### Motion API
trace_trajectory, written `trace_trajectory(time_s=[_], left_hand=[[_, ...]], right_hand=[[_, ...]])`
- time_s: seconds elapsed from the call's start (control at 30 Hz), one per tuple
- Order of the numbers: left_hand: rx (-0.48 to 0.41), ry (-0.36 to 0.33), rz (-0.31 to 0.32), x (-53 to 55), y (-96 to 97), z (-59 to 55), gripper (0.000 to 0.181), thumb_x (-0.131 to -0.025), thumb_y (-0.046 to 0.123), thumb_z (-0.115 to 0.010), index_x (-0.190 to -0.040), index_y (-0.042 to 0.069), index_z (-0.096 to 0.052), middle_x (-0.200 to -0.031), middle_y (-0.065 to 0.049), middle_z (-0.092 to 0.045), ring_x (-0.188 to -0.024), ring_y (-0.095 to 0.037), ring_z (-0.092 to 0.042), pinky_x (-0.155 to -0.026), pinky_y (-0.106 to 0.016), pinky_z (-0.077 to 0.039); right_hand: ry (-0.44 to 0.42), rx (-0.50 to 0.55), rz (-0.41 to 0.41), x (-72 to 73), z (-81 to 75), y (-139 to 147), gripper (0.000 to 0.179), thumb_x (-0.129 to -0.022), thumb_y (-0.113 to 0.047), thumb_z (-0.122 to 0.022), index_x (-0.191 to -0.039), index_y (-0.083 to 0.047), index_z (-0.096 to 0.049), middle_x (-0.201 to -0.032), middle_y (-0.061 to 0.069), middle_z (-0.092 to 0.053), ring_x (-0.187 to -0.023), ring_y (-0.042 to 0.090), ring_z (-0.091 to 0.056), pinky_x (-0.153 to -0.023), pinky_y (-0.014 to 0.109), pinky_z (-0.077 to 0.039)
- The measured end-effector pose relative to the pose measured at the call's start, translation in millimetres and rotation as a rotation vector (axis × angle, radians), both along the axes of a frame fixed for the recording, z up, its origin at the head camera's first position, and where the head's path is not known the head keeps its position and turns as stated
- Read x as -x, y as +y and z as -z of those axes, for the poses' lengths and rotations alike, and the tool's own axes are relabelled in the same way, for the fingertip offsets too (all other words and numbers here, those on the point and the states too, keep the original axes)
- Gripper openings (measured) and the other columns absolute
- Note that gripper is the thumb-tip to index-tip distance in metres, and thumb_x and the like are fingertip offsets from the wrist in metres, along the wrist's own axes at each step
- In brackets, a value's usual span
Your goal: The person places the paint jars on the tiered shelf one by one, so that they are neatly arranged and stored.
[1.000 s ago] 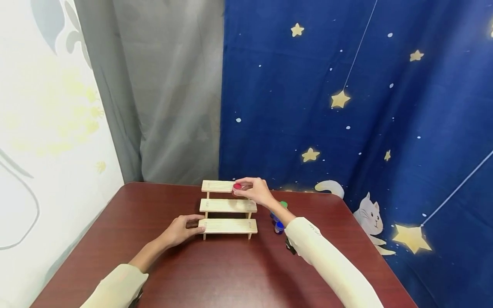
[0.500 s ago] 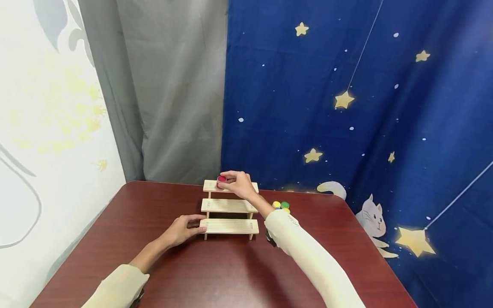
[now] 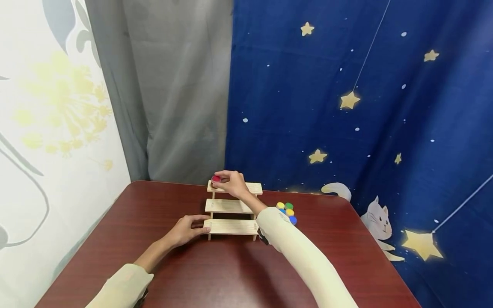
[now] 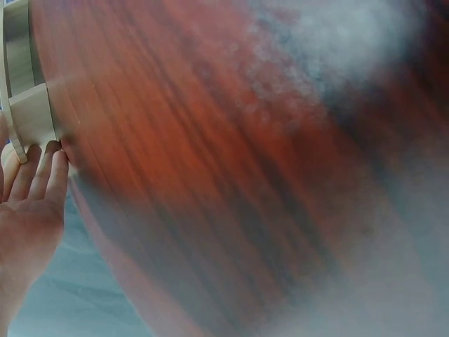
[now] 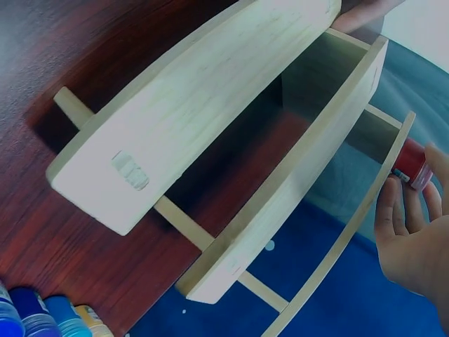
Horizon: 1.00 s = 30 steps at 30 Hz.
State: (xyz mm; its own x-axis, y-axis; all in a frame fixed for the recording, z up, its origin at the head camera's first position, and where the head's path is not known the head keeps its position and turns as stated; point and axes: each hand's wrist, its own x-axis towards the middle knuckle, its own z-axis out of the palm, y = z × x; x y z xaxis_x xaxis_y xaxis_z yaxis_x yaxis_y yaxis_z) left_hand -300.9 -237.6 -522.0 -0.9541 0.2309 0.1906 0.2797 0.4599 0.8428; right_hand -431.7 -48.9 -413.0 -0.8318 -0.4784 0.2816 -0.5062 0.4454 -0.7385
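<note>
A three-tier wooden stand (image 3: 232,227) sits on the table, its steps rising toward the back. My left hand (image 3: 182,231) grips the left end of the lowest step, thumb at the front edge and fingers reaching behind it. In the left wrist view, those fingers (image 4: 38,179) lie against the stand's pale side piece. With my right hand (image 3: 235,185) I hold a small red paint jar (image 3: 216,179) between thumb and fingers at the left end of the top step. In the right wrist view, the red jar (image 5: 412,165) has its base at that step's surface.
Several small paint jars (image 3: 289,206) with yellow, green and blue tops cluster right of the stand, beside my right sleeve. A gray and blue curtain (image 3: 285,107) hangs behind the table (image 3: 204,273). A white patterned surface (image 3: 57,179) borders the left side.
My right hand has carried the red paint jar leftward along the top step to its left end. My left hand keeps its hold on the stand. The view has shifted slightly.
</note>
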Motion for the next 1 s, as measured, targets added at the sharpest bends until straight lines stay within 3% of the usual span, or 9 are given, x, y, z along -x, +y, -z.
trace_trajectory(time_s=[0.5, 1.0], left_hand=[[0.017, 0.006, -0.013, -0.6, 0.1, -0.1, 0.045, -0.094, 0.020, -0.080, -0.130, -0.003, -0.069, -0.126, -0.023, -0.069, -0.114, -0.035, -0.070, -0.085, -0.034, -0.060], [0.022, -0.012, -0.023, -5.1, 2.5, -2.6, 0.044, -0.094, 0.019, -0.080, -0.132, -0.002, -0.068, -0.128, -0.023, -0.068, -0.116, -0.036, -0.069, -0.085, -0.035, -0.060]], right_hand=[[-0.036, 0.011, -0.009, 1.4, 0.0, -5, 0.044, -0.090, -0.017, -0.085, -0.131, -0.007, -0.072, -0.120, 0.009, -0.075, -0.101, 0.019, -0.075, -0.078, 0.025, -0.059], [-0.022, -0.001, -0.029, -1.6, -2.2, 23, 0.044, -0.092, -0.015, -0.083, -0.132, -0.003, -0.070, -0.120, 0.016, -0.074, -0.106, 0.026, -0.074, -0.084, 0.031, -0.060]])
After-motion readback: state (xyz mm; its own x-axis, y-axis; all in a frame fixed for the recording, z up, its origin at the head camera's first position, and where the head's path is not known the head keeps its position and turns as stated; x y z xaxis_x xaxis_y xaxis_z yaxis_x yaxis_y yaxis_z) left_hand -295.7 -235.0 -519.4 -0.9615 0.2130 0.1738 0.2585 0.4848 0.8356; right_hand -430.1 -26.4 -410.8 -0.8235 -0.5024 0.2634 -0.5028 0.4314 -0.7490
